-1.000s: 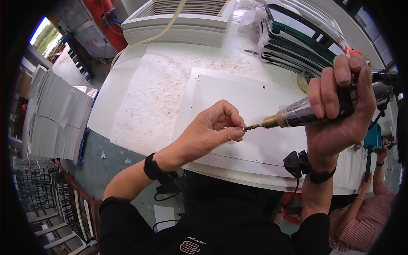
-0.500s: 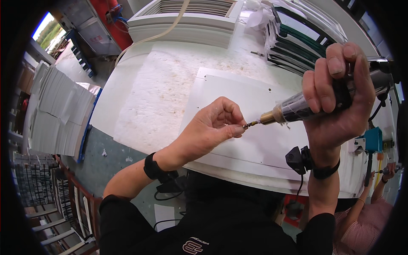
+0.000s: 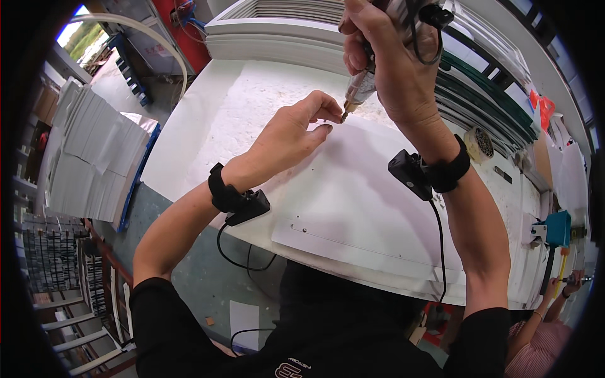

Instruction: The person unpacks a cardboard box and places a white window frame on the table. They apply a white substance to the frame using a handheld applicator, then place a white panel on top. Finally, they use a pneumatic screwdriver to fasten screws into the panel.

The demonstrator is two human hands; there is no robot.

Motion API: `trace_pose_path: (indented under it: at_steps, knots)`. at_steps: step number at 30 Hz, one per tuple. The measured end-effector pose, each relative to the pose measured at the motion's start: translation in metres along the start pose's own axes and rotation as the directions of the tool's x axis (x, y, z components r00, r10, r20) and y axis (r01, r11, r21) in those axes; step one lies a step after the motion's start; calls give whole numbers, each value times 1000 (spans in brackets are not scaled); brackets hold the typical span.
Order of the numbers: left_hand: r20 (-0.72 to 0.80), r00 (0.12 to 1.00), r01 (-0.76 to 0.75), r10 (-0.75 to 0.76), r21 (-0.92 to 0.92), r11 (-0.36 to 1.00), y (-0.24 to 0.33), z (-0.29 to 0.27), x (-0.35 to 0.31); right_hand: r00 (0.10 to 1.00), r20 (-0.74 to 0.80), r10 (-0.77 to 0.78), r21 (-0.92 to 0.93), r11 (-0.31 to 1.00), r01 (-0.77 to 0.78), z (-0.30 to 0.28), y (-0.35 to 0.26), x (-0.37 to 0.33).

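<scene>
Since the earlier frame both hands have swung from the panel's near right to its far edge, and the driver now stands upright. The left hand [image 3: 287, 135] pinches a small screw, too small to make out, at the driver's tip. The right hand [image 3: 391, 60] is wrapped around the electric screwdriver [image 3: 360, 88], tip down over the white panel [image 3: 353, 201] on the worktable [image 3: 189, 126].
</scene>
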State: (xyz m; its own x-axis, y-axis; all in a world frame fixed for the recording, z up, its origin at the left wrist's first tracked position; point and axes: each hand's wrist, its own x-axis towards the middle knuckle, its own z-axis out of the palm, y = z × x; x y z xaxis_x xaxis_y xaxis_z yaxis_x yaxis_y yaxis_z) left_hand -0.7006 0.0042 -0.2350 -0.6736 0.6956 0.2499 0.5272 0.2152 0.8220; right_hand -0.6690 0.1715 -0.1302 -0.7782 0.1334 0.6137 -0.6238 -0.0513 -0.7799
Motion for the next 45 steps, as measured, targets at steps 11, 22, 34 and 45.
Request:
trace_pose_path:
  at_steps: [11,22,34,45]
  knots:
    - [34,991,128,-127,-31,991,-18,3,7,997,-41,59,75,996,-56,-9,37,1]
    - [15,992,123,-123,33,992,-22,6,5,997,2,73,19,997,-73,-12,39,0]
    - [126,986,-159,107,539,827,-18,-2,-17,997,52,54,39,998,-57,-13,47,-3]
    - [245,933,-357,263,721,594,-11,5,-14,993,92,71,42,996,-75,-17,50,3]
